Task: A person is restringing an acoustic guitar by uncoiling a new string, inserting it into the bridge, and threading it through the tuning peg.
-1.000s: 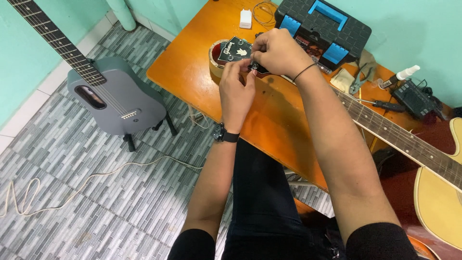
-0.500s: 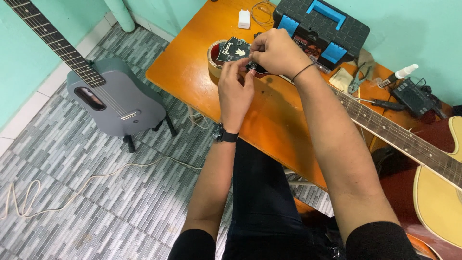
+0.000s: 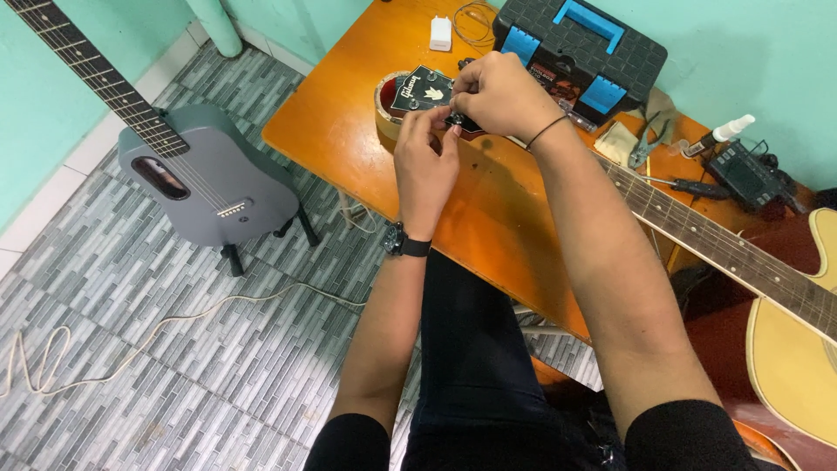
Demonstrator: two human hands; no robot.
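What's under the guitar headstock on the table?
The black headstock rests on a round tan roll standing on the orange table. Both hands, left hand and right hand, cover its near edge, so nothing shows there.

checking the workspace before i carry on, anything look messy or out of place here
Mostly tidy. One oddity: a pale cable trails loosely across the tiled floor, ending in loops near the left edge, where feet could catch it. Both hands, left hand and right hand, work at the guitar headstock on the orange table; nothing looks spilled or broken.

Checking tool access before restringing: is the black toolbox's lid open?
No, the black toolbox sits on the orange table with its lid down and blue latches fastened.
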